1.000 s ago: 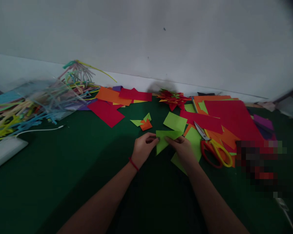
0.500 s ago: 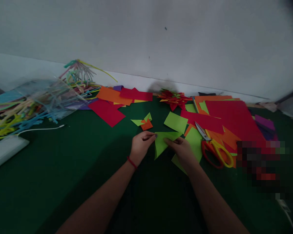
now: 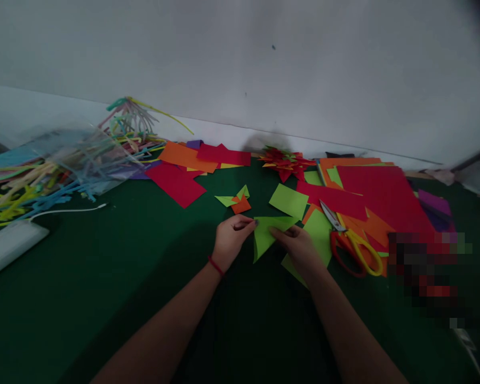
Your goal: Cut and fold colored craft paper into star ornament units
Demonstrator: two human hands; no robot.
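Observation:
A folded light-green paper piece (image 3: 266,232) lies on the dark green table (image 3: 104,288) between both hands. My left hand (image 3: 231,241), with a red band at the wrist, pinches its left edge with curled fingers. My right hand (image 3: 300,249) presses on the right side of the fold, fingers closed on the paper. Under my right hand lies another green sheet (image 3: 318,234). A small green-and-orange folded piece (image 3: 237,201) sits just beyond the hands.
Red-and-yellow scissors (image 3: 350,240) lie right of my right hand on red and orange sheets (image 3: 380,194). A red paper flower (image 3: 285,161) is by the wall. Red and orange paper (image 3: 184,170), pipe cleaners in a clear bag (image 3: 64,165) and a white box (image 3: 8,245) are left.
The green piece has swung slightly, its point now lower left. Both hands shifted a little on it and kept hold.

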